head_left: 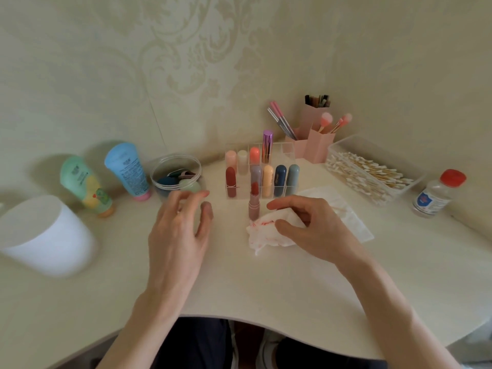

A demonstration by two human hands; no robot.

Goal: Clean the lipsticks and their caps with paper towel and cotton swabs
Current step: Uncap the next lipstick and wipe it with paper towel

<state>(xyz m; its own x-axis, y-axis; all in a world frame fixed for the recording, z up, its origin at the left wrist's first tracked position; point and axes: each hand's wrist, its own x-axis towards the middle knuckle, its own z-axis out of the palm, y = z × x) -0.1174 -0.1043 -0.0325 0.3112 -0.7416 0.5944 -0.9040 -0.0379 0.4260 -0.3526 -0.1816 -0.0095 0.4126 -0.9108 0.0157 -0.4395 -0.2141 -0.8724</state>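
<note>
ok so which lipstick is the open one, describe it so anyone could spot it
Find the clear lipstick organizer at the middle back of the table. Just in front of it, outside its slots, one lipstick stands upright beside the red-stained paper towel gripped by the right hand. It alone is uncapped, its dark red tip showing above a pinkish tube.

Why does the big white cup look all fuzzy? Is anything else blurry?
Head view: the white cup sits near the left edge, where the wide lens smears things; the left hand is a bit blurry too, while the right hand gripping the paper towel looks sharper; light is soft, with faint shadows on the wall behind the green tube and the blue tube.
</note>
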